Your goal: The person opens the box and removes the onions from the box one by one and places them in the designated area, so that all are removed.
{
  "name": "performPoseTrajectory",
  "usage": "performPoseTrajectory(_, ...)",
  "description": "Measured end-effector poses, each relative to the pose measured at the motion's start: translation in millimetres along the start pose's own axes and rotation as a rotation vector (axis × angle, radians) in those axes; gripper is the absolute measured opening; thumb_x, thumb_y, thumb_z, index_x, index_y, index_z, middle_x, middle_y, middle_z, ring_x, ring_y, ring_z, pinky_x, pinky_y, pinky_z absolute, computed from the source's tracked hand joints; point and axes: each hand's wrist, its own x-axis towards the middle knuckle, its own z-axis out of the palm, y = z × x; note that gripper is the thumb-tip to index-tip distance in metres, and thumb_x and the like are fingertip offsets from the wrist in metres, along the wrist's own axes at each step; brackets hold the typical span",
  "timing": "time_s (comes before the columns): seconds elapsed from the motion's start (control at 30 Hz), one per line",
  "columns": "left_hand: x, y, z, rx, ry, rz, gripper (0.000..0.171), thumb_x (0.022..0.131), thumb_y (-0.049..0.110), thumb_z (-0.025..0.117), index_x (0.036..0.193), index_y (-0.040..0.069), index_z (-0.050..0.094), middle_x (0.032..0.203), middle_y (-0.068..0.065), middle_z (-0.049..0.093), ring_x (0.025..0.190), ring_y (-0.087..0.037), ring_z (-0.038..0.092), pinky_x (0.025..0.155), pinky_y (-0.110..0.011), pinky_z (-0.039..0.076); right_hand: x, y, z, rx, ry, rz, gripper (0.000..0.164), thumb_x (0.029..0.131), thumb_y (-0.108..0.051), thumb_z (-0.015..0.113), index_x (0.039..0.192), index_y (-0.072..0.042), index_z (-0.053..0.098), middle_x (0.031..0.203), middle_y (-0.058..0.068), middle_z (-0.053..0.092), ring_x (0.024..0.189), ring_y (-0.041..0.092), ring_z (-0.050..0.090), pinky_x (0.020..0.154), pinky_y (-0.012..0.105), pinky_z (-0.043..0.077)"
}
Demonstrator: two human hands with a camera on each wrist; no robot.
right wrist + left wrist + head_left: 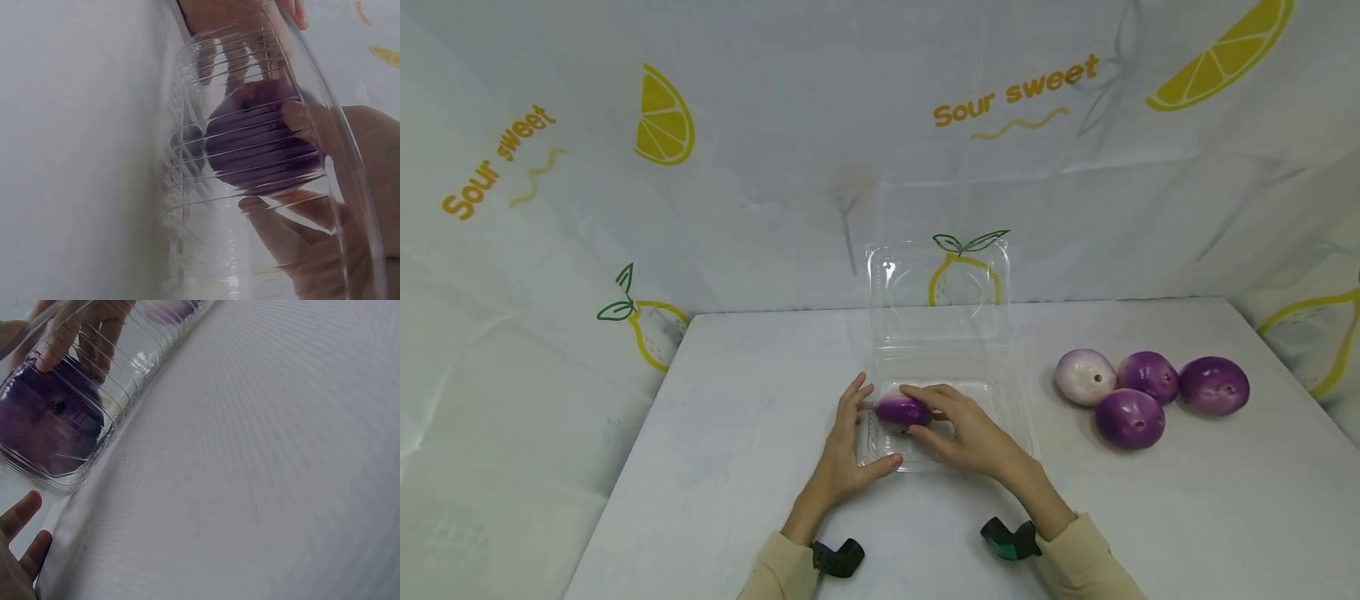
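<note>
A purple oval fruit (904, 412) with a whitish patch is at the left side of a clear plastic clamshell box (992, 398), low in its base. My right hand (962, 429) grips this fruit between thumb and fingers; through the ribbed wall in the right wrist view, fingers show around the purple fruit (262, 140). My left hand (842, 454) is spread at the box's left front corner, fingers along the left side and thumb near the front rim. Whether it touches the box is unclear. The box's lid (940, 292) stands raised behind the base.
Several loose fruits sit on the white table (730, 417) to the right of the box: a pale one (1086, 377), and purple ones, including a front one (1129, 418) and a far-right one (1214, 387). A printed white sheet (775, 150) hangs behind the table.
</note>
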Motion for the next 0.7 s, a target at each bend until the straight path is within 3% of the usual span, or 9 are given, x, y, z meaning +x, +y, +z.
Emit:
performPoseTrajectory(0.27,-0.1,1.4,-0.8,0.011,0.002,0.006,0.1,0.073,0.036,0.081,0.155,0.003,0.034,0.168,-0.019,0.026,0.132,-0.034,0.053,0.101,-0.047,0.05,4.6,1.5,1.5,-0.069,0.073,0.033,0.065,0.087,-0.015,0.081,0.145,-0.001,0.054,0.138,0.022,0.054,0.105,0.032,0.07,0.089,0.045,0.06)
performPoseTrajectory(0.7,0.8,1.5,-0.4,0.006,-0.003,-0.016,0.1,0.073,0.035,0.08,0.155,0.001,0.034,0.168,-0.019,0.025,0.132,-0.035,0.053,0.101,-0.048,0.05,12.9,2.7,7.3,-0.111,0.073,0.09,0.082,0.075,-0.014,0.091,0.147,-0.014,0.053,0.14,0.017,0.052,0.121,0.037,0.064,0.098,0.052,0.056)
